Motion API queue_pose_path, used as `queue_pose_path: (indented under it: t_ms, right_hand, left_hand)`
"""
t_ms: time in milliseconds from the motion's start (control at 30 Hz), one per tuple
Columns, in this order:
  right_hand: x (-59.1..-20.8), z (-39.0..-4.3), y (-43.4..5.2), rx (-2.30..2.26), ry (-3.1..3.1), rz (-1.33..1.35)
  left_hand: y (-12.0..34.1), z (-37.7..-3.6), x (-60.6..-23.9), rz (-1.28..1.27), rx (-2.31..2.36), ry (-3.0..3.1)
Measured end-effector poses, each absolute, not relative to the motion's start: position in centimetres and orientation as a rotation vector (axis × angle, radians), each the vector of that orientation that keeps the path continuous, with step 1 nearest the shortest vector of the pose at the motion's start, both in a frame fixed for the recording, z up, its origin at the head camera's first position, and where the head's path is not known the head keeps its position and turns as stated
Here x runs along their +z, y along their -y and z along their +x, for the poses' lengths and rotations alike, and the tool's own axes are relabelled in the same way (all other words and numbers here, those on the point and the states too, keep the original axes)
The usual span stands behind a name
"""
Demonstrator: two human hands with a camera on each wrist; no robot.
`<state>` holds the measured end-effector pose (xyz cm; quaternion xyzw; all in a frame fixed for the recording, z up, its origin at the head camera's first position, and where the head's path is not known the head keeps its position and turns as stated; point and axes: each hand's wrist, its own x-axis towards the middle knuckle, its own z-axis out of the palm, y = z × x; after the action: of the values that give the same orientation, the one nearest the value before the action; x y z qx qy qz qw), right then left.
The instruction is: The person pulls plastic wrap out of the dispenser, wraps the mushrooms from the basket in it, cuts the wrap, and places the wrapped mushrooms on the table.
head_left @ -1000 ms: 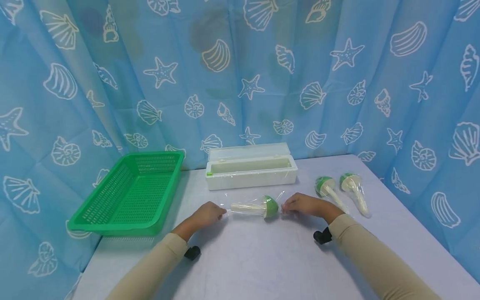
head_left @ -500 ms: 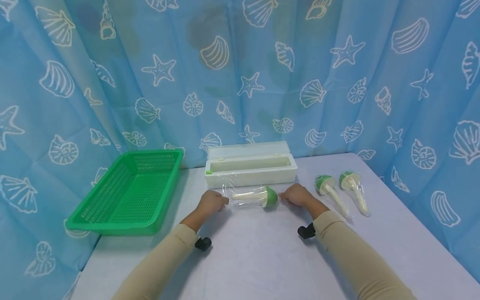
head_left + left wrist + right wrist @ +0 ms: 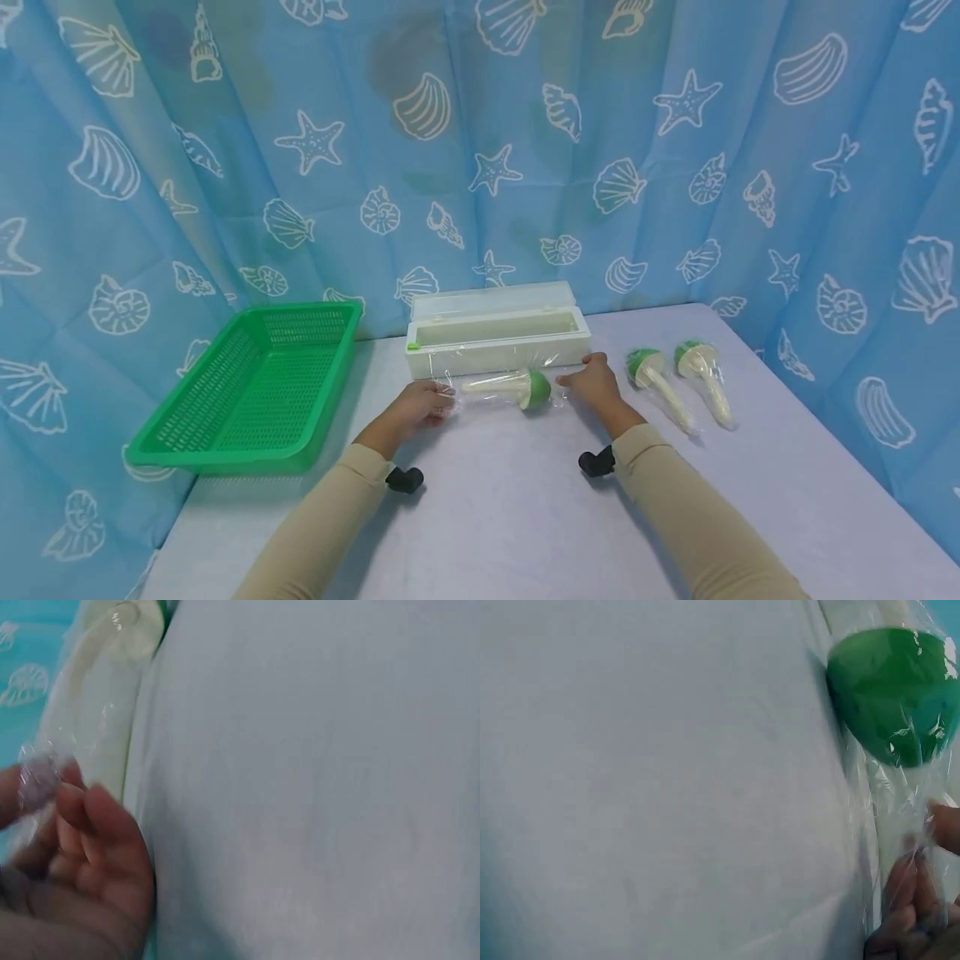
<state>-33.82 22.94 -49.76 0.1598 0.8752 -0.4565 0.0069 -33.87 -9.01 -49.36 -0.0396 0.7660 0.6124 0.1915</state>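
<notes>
A toy mushroom (image 3: 510, 387) with a green cap (image 3: 896, 694) and a cream stem (image 3: 101, 697) lies on a sheet of clear cling film (image 3: 495, 392) in front of the white film dispenser box (image 3: 498, 342). My left hand (image 3: 420, 404) pinches the film's left end (image 3: 37, 776) beside the stem. On the other side my right hand (image 3: 592, 383) pinches the film's right end (image 3: 907, 847) next to the cap. Two more mushrooms wrapped in film (image 3: 656, 383) (image 3: 705, 375) lie to the right.
A green mesh basket (image 3: 255, 392) stands at the table's left, beyond my left hand. The dispenser box has its lid up against the blue seashell curtain (image 3: 480, 150). The pale table (image 3: 525, 517) reaches its right edge just past the wrapped mushrooms.
Both hands have moved away from me toward the dispenser box, carrying the film and the mushroom with them. The film now lies close against the box's front.
</notes>
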Motion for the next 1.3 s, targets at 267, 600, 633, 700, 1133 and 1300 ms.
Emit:
queue_pose_path:
  t_ms: [267, 600, 633, 700, 1133, 1300]
  right_hand:
    - [-49.2, -34.5, -23.8, -1.913, -2.25, 0.386]
    - [-51.2, -35.3, -22.7, -2.058, -2.148, 0.515]
    - [-51.4, -35.4, -22.6, -2.056, -2.186, 0.509]
    - [-51.5, -35.5, -22.3, -2.052, -2.253, 0.509]
    - [-51.0, -34.7, -24.4, -2.097, -1.896, 0.094]
    - [-51.3, -34.2, -24.5, -1.791, -2.293, -0.125]
  left_hand:
    - [9.5, -34.4, -49.5, -0.147, 1.903, -1.898]
    - [8.1, -35.4, -49.8, -0.274, 2.099, -1.818]
    - [8.1, -35.4, -49.9, -0.306, 2.117, -1.797]
    - [8.0, -35.5, -50.0, -0.356, 2.143, -1.764]
    - [9.1, -34.9, -50.1, -0.162, 2.303, -1.447]
    - [9.2, -34.9, -50.2, -0.054, 2.166, -1.639]
